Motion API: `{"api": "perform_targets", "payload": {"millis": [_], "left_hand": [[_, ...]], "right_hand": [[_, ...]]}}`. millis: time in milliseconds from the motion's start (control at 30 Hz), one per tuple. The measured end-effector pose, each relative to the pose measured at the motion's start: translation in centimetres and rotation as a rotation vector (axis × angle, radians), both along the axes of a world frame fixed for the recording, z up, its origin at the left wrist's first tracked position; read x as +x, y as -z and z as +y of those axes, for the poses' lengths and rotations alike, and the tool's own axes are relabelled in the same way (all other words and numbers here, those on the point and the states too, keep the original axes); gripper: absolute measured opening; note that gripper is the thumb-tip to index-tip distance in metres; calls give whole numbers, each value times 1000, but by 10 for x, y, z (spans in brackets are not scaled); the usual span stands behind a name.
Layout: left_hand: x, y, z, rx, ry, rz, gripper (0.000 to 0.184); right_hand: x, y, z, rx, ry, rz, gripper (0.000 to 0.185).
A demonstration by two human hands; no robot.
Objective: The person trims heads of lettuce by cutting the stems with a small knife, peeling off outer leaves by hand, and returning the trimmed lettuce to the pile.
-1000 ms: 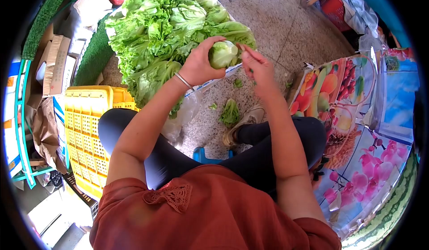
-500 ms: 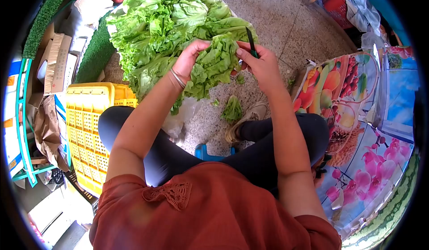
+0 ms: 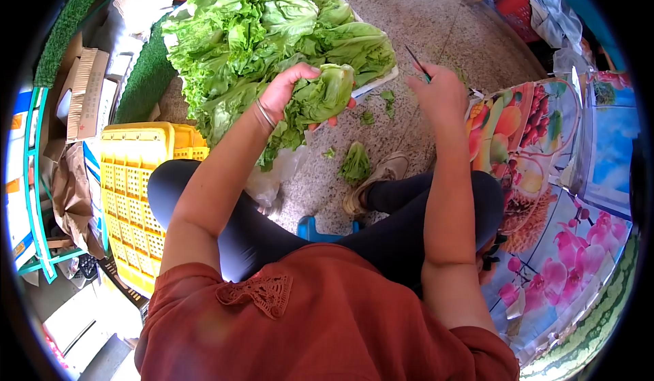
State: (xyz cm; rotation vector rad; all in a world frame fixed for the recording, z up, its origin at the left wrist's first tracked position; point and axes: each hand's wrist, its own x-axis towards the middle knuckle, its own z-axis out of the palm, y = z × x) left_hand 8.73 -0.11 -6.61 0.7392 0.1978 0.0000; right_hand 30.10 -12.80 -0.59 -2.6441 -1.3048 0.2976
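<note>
A head of lettuce (image 3: pixel 323 97) rests in my left hand (image 3: pixel 283 90), which is closed round it, thumb on top and fingertips showing at the far side. To the right, apart from the lettuce, my right hand (image 3: pixel 441 93) grips a small knife (image 3: pixel 413 56). Its thin dark blade points up and left, and a bit of green handle shows at the fingers. Just beyond my left hand lies a big pile of lettuce (image 3: pixel 252 33) on a pale tray or board (image 3: pixel 383 81). Between my hands, a torn leaf (image 3: pixel 388 101) is low over or on the floor.
A lettuce piece (image 3: pixel 355 163) and scraps lie on the speckled floor (image 3: pixel 415 13) near my shoe (image 3: pixel 388 176). A yellow plastic crate (image 3: pixel 129 197) stands at my left, beside cardboard (image 3: pixel 87 101). Printed fruit and flower boards (image 3: pixel 545 245) are at my right. A clear plastic bag (image 3: pixel 269 180) lies between my legs.
My right hand with the knife has moved right, away from the lettuce. The lettuce has turned in my left hand, showing a smoother side. A torn leaf now shows between the hands.
</note>
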Motion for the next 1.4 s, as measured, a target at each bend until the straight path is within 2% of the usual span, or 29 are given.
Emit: {"api": "perform_targets", "payload": {"millis": [67, 100, 167, 200, 267, 400, 500, 567, 600, 733, 767, 800, 833, 867, 933, 1000, 1033, 1067, 1100, 1133, 1167, 1233, 1300, 1367, 1400], "left_hand": [[0, -3, -2, 59, -35, 44, 57], [1, -6, -4, 57, -37, 45, 57], [3, -14, -10, 113, -79, 195, 53], [3, -18, -12, 112, -76, 197, 53], [4, -23, -15, 192, -109, 286, 50], [2, -20, -15, 199, -102, 281, 49], [-1, -14, -9, 157, -47, 193, 49], [-3, -6, -4, 108, 2, 138, 50], [-3, -5, -2, 59, 50, 82, 50], [-7, -10, -9, -56, 69, 23, 46], [-9, -19, -19, -54, -96, 124, 46], [-10, -26, -25, -53, -262, 222, 49], [-15, -27, -12, 212, -231, 274, 43], [-16, -23, -12, 209, -237, 274, 43], [-13, -22, -16, 178, -348, 372, 43], [-15, -31, -18, 117, -296, 185, 42], [-21, -23, -11, 37, -355, 254, 45], [-25, -17, -4, -43, -414, 322, 48], [-26, -24, -1, -152, -369, 98, 53], [-31, -42, 2, -108, -409, 0, 54], [-37, -59, 4, -144, -590, -15, 53], [-52, -65, 27, -125, -714, -171, 55], [-65, -64, 45, -129, -792, -254, 58], [-74, -61, 53, -97, -867, -249, 64], [-76, -60, 53, -96, -870, -248, 64]], "right_hand": [[-12, 19, 4, 676, -275, 532, 27], [-22, 15, 5, 674, -275, 535, 27], [-41, 4, 6, 514, -350, 723, 28], [-44, 8, 7, 514, -347, 724, 28], [-47, 19, 8, 596, -275, 903, 21], [-48, 18, 8, 593, -246, 835, 18], [-45, 14, 8, 623, -153, 994, 15], [-40, 7, 6, 560, -46, 1248, 16], [-37, 7, 6, 558, -49, 1247, 16], [-31, 19, 5, 620, -42, 1639, 19], [-30, 21, 5, 662, 0, 1780, 20], [-31, 20, 6, 656, -5, 1780, 20], [-32, 19, 6, 725, 49, 1880, 20], [-33, 20, 5, 795, 111, 1980, 21], [-26, 29, 6, 827, 130, 1922, 16], [-13, 37, 9, 902, 166, 1798, 7], [-4, 33, 11, 1032, 345, 1672, 9], [11, 35, 12, 1147, 440, 1426, 13], [29, 42, 9, 1199, 563, 1227, 16], [37, 50, 7, 1241, 682, 1021, 21], [38, 64, 8, 1242, 682, 1017, 21], [19, 70, 20, 815, 569, 552, 37], [-31, 63, 29, 765, 286, 849, 50], [-69, 58, 48, 488, 356, 944, 53], [-83, 61, 56, 485, 354, 945, 53]]}}
